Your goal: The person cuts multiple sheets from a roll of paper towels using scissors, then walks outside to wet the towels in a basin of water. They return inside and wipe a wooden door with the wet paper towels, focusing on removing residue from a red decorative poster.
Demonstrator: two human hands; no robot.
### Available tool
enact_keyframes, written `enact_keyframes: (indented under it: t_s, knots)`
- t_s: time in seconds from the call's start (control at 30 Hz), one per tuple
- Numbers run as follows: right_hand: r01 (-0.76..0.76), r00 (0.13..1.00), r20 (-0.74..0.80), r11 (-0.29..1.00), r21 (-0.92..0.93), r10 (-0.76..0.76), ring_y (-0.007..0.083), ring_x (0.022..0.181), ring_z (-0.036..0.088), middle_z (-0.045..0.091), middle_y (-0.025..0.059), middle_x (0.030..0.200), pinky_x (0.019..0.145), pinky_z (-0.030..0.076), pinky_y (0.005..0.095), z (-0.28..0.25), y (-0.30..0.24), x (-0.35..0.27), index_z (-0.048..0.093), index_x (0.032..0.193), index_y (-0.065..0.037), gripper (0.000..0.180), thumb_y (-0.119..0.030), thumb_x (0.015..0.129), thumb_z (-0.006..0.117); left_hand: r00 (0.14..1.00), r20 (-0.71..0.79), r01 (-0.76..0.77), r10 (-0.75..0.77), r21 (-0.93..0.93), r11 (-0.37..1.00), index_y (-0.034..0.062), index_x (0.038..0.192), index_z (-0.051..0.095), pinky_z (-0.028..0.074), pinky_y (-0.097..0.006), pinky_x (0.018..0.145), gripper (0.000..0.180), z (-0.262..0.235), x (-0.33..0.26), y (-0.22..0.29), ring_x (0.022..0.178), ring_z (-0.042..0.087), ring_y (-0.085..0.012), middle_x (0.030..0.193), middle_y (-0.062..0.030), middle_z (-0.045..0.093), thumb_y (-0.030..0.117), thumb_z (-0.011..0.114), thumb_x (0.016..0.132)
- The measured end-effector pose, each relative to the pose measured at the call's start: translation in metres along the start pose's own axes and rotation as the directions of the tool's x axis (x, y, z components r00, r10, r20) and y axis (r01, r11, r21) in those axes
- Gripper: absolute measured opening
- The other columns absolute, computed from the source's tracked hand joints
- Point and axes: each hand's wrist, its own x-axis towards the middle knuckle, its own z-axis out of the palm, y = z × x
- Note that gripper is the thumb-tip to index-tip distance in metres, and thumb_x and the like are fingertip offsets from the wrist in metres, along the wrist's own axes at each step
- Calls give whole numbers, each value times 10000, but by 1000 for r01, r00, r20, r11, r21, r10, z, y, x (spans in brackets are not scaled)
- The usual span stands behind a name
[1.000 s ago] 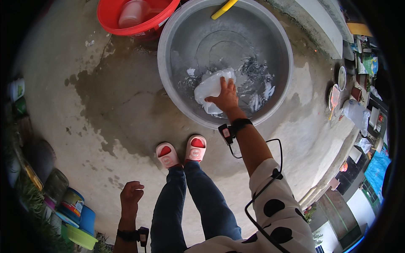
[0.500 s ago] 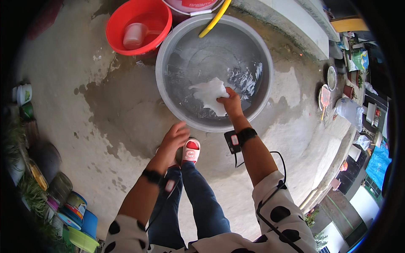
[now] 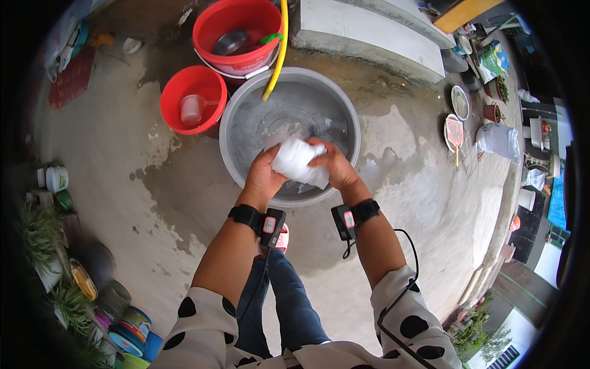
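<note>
Head view: a white cloth (image 3: pixel 298 161) is held in two hands above the near part of a round grey basin (image 3: pixel 228 138). It is bunched into a soft, rounded wad, bright and creased, with a loose flap hanging toward the lower right and a thinner, paler edge spread at the upper left. Its left side is grasped by the left hand (image 3: pixel 265 174), with the fingers curled against it; its right side is gripped between the thumb and bent fingers of the right hand (image 3: pixel 334 166).

The cloth is blurred, so its weave and folds cannot be made out. Some fingertips are hidden by it, and whether its lowest edge is touched by the water (image 3: pixel 307 111) cannot be told. The near side of the basin is partly covered by the hands. The pink footwear (image 3: pixel 283 238) is mostly concealed behind the left wrist, and the yellow hose (image 3: pixel 278 58) is cut off by the upper edge.

One cloth, one basin and one hose are seen. Two red containers are counted: in the larger bucket (image 3: pixel 206 27) one dark bowl (image 3: pixel 230 42) is held, and in the smaller bucket (image 3: pixel 174 101) one translucent scoop (image 3: pixel 192 109). Two black wrist straps (image 3: pixel 245 216) are worn, one on each arm, each fitted with one dark box.
</note>
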Motion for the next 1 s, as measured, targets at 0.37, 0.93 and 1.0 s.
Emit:
enact_keyframes:
  t_s: [0.37, 0.93, 1.0]
  knots:
    - [163, 970, -240, 819, 550, -33, 239, 986, 623, 641, 99, 1090, 876, 498, 399, 20, -8, -20, 583, 1169, -59, 436, -216, 786, 719, 983, -181, 39, -6, 177, 983, 73, 1266, 534, 428, -460, 1003, 417, 59, -4, 2, 1134, 571, -277, 1224, -121, 592, 228, 554, 879]
    - [60, 984, -170, 811, 583, 50, 197, 874, 630, 648, 55, 948, 817, 509, 335, 51, -18, -17, 606, 1015, -96, 293, -374, 924, 580, 698, 265, -343, 666, 939, -14, 55, 942, 591, 497, -389, 724, 170, 120, -33, -3, 810, 631, -307, 882, -128, 646, 112, 630, 787]
    - [19, 999, -48, 832, 554, 9, 192, 863, 632, 659, 61, 928, 805, 508, 333, 42, -28, -18, 617, 989, -82, 275, -348, 923, 589, 659, 455, -391, 599, 888, -244, 66, 893, 581, 499, -433, 723, 160, 137, -39, 4, 847, 606, -380, 906, -136, 638, 91, 615, 738]
